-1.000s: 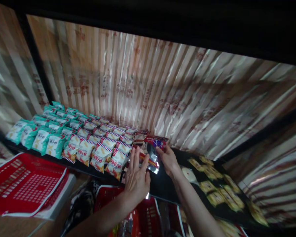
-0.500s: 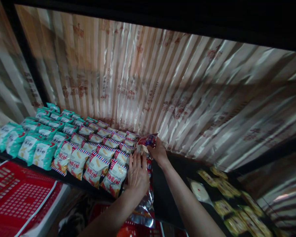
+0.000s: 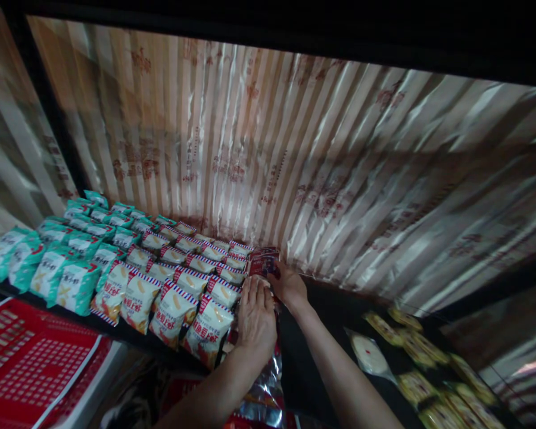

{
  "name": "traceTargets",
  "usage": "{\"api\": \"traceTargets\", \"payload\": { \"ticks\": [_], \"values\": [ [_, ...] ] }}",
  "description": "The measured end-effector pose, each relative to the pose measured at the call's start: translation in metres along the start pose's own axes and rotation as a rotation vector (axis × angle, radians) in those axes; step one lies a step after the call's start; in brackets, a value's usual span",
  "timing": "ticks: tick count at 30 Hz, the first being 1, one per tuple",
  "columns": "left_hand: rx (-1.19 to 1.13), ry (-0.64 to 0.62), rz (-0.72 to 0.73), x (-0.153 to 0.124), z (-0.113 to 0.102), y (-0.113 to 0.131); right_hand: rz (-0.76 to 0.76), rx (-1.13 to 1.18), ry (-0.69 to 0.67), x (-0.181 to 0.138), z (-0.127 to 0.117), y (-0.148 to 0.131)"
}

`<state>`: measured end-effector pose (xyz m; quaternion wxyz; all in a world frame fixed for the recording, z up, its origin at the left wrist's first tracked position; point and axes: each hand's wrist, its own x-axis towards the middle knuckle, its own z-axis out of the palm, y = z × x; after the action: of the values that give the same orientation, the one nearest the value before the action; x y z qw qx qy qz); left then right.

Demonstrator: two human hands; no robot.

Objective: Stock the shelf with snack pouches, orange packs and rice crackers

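The right hand (image 3: 289, 286), fingers closed on the red snack packet (image 3: 262, 262) at the shelf (image 3: 326, 305) rear, lies just ahead of the left hand (image 3: 256, 316), which rests flat, fingers extended, on the foil packet strip (image 3: 262, 390) whose long axis runs front-to-back.

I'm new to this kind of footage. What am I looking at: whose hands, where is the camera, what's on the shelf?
The camera sits on a person's head, looking down at their own two bare hands. The left hand lies flat and open on shiny packets beside rows of red-striped snack packets. The right hand holds a dark red packet at the back. Teal packets fill the left end of the dark shelf, yellow packets the right. A red basket stands below.
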<state>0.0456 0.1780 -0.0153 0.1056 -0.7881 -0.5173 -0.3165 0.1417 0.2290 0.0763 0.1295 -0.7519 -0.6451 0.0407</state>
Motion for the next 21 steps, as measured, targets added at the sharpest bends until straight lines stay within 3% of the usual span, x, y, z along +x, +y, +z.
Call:
{"api": "traceTargets", "payload": {
  "ticks": [6, 12, 21],
  "values": [
    [-0.011, -0.076, -0.051, -0.004, -0.008, 0.005, -0.144, -0.156, 0.111, 0.0, 0.003, 0.0],
    [-0.051, -0.147, -0.121, -0.005, -0.014, 0.01, -0.371, -0.135, -0.026, 0.022, 0.015, -0.018],
    [-0.127, -0.203, -0.121, -0.008, -0.011, 0.008, -0.155, -0.211, -0.071, 0.051, 0.046, -0.023]
  ]
}}
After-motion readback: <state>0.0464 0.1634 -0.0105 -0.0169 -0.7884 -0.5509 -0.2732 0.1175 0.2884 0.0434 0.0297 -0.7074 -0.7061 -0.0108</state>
